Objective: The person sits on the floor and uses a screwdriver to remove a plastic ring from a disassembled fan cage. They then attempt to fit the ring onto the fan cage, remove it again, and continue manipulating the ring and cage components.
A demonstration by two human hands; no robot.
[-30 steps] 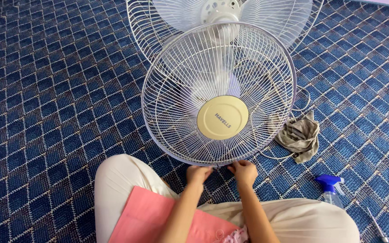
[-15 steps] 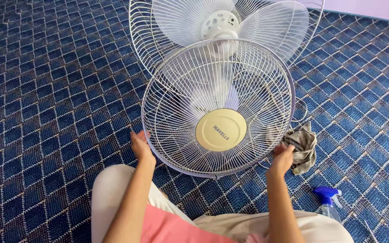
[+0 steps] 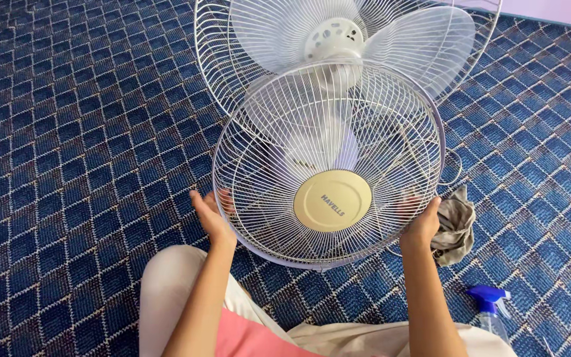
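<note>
The person is sitting on the floor and holding the round front guard (image 3: 328,165) of a fan by its rim. The left hand (image 3: 211,217) is clasping the lower left of the rim, and the right hand (image 3: 423,221) is clasping the lower right, fingers curling behind the wires. The guard is hanging tilted above the carpet (image 3: 67,165), just in front of the fan blades (image 3: 424,46) and the rear guard (image 3: 213,79), which are lying further off toward the top edge of the view.

Judging from this, the guard is being carried between the lap and the fan. Any next move would call for keeping both grips even, so the rim stays level and the thin wires do not catch on the blades.

A crumpled grey cloth (image 3: 456,225) is lying on the carpet just beside the right hand. A spray bottle (image 3: 490,307) with a blue head is lying near the right knee, and a thin loop of wire (image 3: 454,168) is sitting by the guard's right edge.
</note>
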